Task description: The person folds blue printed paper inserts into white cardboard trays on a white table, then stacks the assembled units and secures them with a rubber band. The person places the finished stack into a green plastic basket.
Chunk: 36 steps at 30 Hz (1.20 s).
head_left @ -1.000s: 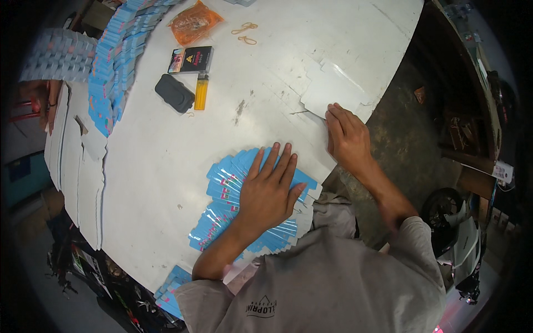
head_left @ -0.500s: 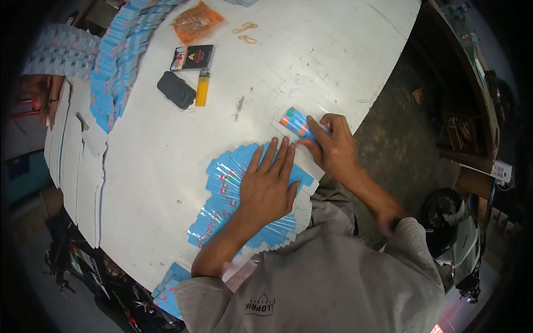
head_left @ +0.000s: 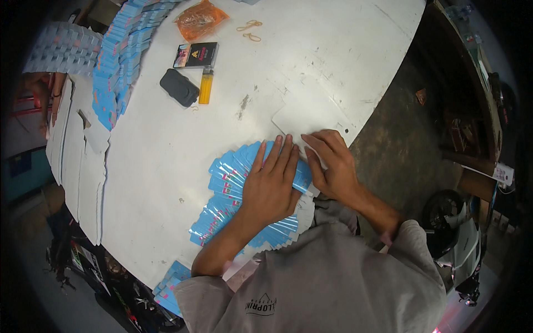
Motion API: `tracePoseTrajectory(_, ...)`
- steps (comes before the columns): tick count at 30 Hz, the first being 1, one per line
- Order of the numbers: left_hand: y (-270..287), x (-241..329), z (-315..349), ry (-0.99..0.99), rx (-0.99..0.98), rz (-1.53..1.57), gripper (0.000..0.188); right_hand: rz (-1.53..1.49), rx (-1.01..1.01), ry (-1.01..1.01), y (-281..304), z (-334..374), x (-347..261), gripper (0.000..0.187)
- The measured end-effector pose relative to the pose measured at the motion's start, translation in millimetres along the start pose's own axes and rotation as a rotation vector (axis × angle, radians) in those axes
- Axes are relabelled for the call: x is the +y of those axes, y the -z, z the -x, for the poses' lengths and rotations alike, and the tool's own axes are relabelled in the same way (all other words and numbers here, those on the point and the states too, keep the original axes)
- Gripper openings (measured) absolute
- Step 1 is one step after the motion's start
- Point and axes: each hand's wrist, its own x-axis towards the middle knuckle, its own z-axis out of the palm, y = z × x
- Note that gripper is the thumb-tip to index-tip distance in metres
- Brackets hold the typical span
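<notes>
A fan of overlapping flat blue cartons [head_left: 225, 180], with pink marks and white end flaps, lies on the white table in front of me. My left hand [head_left: 269, 183] rests flat across the fan, fingers stretched toward the far side. At the fan's right end a blue carton [head_left: 303, 176] shows partly between my two hands. My right hand [head_left: 335, 166] is beside it, fingers bent but somewhat apart, thumb along its edge; I see no firm grip. Beyond the right hand lies a white flat sheet or blank [head_left: 311, 108] on the table.
Farther off are a dark cigarette pack [head_left: 196, 55], a yellow lighter [head_left: 205, 87], a black case [head_left: 179, 87], an orange bag [head_left: 201, 21] and rubber bands [head_left: 250, 30]. Long rows of blue cartons [head_left: 119, 61] and white sheet stacks [head_left: 83, 166] stand left, near another person's arm [head_left: 55, 97].
The colourful carton piece my right hand was pressing on the white sheet has left that spot. My right hand has drawn nearer, beside my left hand, which stays on the fan.
</notes>
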Motion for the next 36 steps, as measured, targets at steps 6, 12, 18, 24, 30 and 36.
tracePoseTrajectory(6, -5.1, -0.2, 2.1, 0.006, 0.069, 0.071, 0.067, 0.459, 0.085, 0.030, -2.9, -27.8, 44.4, 0.046)
tracePoseTrajectory(12, -10.2, -0.6, 1.4, 0.026, 0.103, 0.102, 0.067, 0.192, -0.015, -0.044, 9.5, -28.7, 37.8, 0.039)
tracePoseTrajectory(18, -6.4, 2.8, 1.5, 0.003, 0.115, 0.014, 0.075, -0.066, -0.154, -0.215, 12.9, -9.3, 13.4, 0.029)
tracePoseTrajectory(24, -5.5, 1.6, 7.9, 0.000, 0.013, -0.008, 0.085, -0.124, -0.181, -0.414, 24.7, -11.3, -20.4, 0.033)
tracePoseTrajectory(30, 2.0, -4.4, 9.5, 0.023, 0.052, 0.259, 0.078, -1.092, -0.032, -0.249, -45.8, 0.3, -8.5, 0.048)
tracePoseTrajectory(36, -27.0, -34.0, 28.7, 0.146, 0.658, 1.183, 0.058, -0.218, -0.420, 0.200, -61.5, -1.6, -13.7, 0.115)
